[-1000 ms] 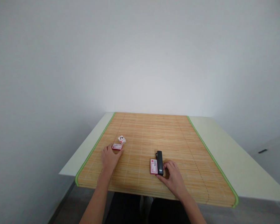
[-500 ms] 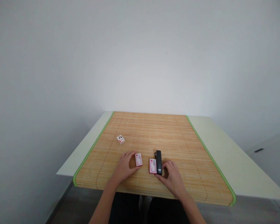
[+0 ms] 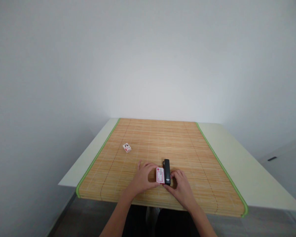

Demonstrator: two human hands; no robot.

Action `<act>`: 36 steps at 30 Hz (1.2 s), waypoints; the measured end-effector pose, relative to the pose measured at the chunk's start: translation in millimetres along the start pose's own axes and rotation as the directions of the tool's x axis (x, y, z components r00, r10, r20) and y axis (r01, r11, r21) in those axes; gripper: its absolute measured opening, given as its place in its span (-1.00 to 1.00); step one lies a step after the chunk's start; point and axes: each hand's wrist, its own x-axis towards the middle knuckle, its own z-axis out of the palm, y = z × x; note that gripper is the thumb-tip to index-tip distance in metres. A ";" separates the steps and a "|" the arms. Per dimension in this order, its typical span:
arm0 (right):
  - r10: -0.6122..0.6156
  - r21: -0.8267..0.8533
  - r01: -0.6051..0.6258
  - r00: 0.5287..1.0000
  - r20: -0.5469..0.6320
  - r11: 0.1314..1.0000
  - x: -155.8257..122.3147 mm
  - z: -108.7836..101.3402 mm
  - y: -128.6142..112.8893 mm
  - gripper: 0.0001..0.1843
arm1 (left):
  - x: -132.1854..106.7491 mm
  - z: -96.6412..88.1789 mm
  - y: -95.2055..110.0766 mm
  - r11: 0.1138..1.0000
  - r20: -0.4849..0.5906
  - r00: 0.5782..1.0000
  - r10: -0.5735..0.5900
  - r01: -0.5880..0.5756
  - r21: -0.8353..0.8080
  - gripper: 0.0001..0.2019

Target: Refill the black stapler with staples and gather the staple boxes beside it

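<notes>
A black stapler (image 3: 167, 170) lies lengthwise on the bamboo mat (image 3: 162, 141). Against its left side sits a small red and white box (image 3: 160, 175). My left hand (image 3: 144, 177) has its fingers closed on that box from the left. Only one such box shows here; whether a second one lies beneath it I cannot make out. My right hand (image 3: 182, 186) is curled round the stapler's near end, its fingers touching the stapler. Farther off to the left a small white box (image 3: 127, 147) lies alone on the mat.
The mat has green edging (image 3: 98, 154) and covers most of a pale tabletop (image 3: 236, 158). A plain white wall stands behind the table. The table's near edge runs just in front of my wrists.
My left hand carried a red and white box from the mat's left side rightwards to the stapler, where another such box lay. My right hand stayed at the stapler.
</notes>
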 end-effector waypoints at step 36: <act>0.014 -0.003 -0.014 0.999 -0.030 1.000 0.1 2.7 -1.1 -0.63 | 0.4 -22.0 -54.4 0.957 -0.451 0.846 -0.284 0.221 -0.188 -0.50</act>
